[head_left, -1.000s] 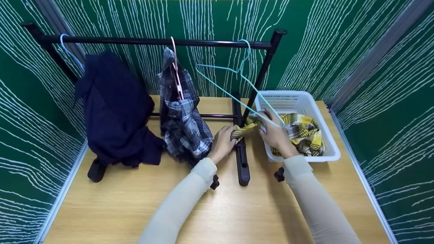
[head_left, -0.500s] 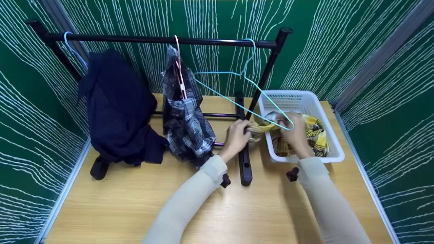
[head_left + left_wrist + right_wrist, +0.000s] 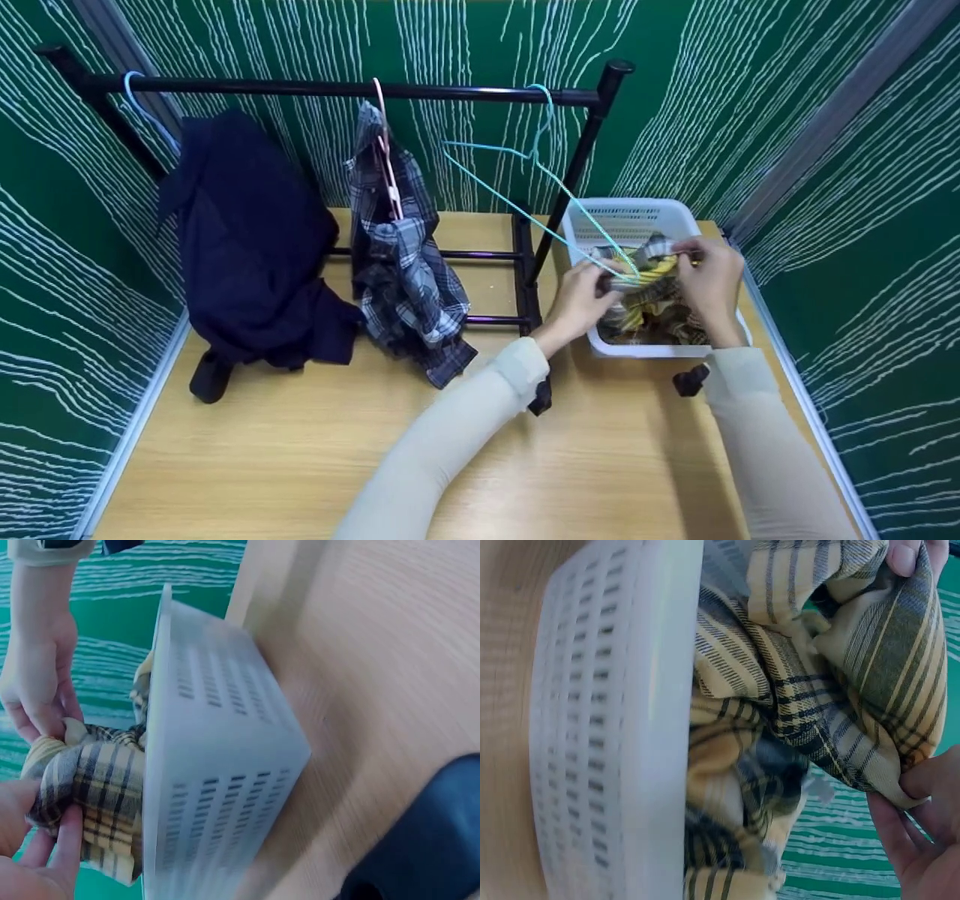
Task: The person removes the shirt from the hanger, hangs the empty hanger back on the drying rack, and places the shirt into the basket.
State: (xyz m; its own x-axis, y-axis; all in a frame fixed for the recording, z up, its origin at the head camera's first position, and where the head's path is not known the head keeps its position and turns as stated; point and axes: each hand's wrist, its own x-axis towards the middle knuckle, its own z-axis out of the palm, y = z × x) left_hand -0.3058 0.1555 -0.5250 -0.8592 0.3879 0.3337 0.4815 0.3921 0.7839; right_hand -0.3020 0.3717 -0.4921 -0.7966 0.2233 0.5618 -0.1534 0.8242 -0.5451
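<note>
In the head view, a yellow plaid garment lies bunched in a white plastic basket, part of it raised near the rim. My left hand pinches one part of the cloth at the basket's left side. My right hand pinches another part farther right, thumb against fingertips. A turquoise hanger hangs from the black rail, its lower right corner overlapping the held cloth. In the left wrist view, the cloth bunches between both hands. In the right wrist view, a fold stretches between their fingers.
A dark navy garment hangs at the rail's left, and a grey plaid garment on a pink hanger at its middle. The rack's right upright stands beside the basket, on a wooden table. Green walls surround it.
Both hands have moved right, from beside the rack's foot to over the basket. The held part of the yellow plaid garment has moved with them. The turquoise hanger has swung slightly.
</note>
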